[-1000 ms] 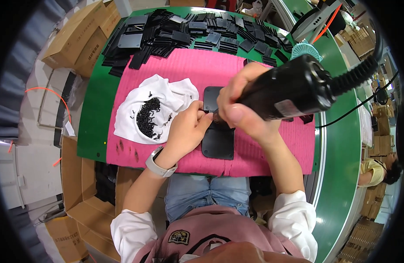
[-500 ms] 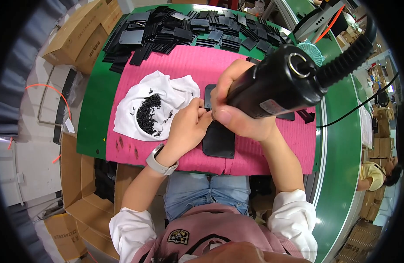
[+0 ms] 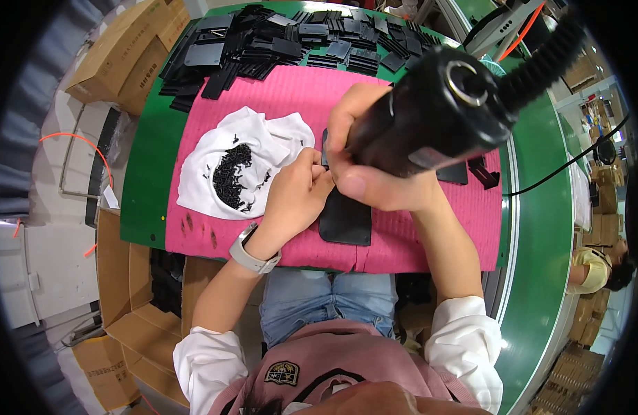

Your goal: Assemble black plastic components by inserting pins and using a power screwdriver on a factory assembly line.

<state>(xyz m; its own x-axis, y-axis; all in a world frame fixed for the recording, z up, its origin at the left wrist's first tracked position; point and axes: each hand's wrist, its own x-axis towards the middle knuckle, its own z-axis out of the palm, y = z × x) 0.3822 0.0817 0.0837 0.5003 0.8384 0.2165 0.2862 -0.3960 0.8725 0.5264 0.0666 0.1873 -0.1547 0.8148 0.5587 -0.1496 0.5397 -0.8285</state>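
My right hand (image 3: 374, 155) is wrapped round a thick black electric screwdriver (image 3: 436, 111), tilted with its corded end up to the right. Its tip is hidden behind my fingers. Close against it, my left hand (image 3: 302, 187) has its fingers pinched at the middle of a flat black plate (image 3: 345, 221); whatever lies between the fingertips is hidden. The plate rests on a pink foam mat (image 3: 263, 245), its far end showing above my fingers. Left of my left hand, a heap of small black screws (image 3: 230, 176) lies on a white cloth (image 3: 198, 190).
Stacks of black plates (image 3: 277, 45) line the far edge of the green table (image 3: 142, 187). Black parts (image 3: 481, 173) lie right of my right hand. An open cardboard box (image 3: 125, 270) stands below the table's left. At far right is another person (image 3: 592, 270).
The screwdriver and my right hand have shifted slightly up and to the left. My left hand stays at the plate, almost unmoved.
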